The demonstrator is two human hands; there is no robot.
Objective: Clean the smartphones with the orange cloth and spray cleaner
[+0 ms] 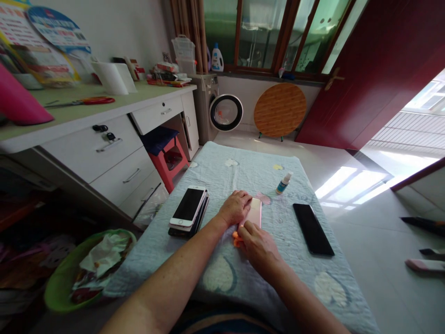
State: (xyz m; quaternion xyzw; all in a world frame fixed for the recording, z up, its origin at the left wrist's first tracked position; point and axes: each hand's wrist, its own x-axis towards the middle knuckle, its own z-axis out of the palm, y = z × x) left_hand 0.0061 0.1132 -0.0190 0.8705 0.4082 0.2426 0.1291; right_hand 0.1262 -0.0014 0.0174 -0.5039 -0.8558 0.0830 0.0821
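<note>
A pink phone (256, 214) lies flat on the cloth-covered table in front of me. My left hand (237, 207) grips its upper left side, fingers curled over the edge. At the phone's lower end, my right hand (259, 242) is closed around a bunched orange cloth (238, 239), pressing it against the phone; most of the cloth is hidden under the fingers. To the left, a white phone (188, 204) with a black screen tops a small stack of phones. A black phone (313, 229) lies by itself on the right. Beyond my hands stands a small spray bottle (283, 183).
A pale blue quilted cloth (239, 162) with heart shapes covers the table. On the left are a white desk (114, 157), a red stool (174, 162) and a green basin (57, 290) holding crumpled paper. A washing machine (203, 93) with its door open stands behind.
</note>
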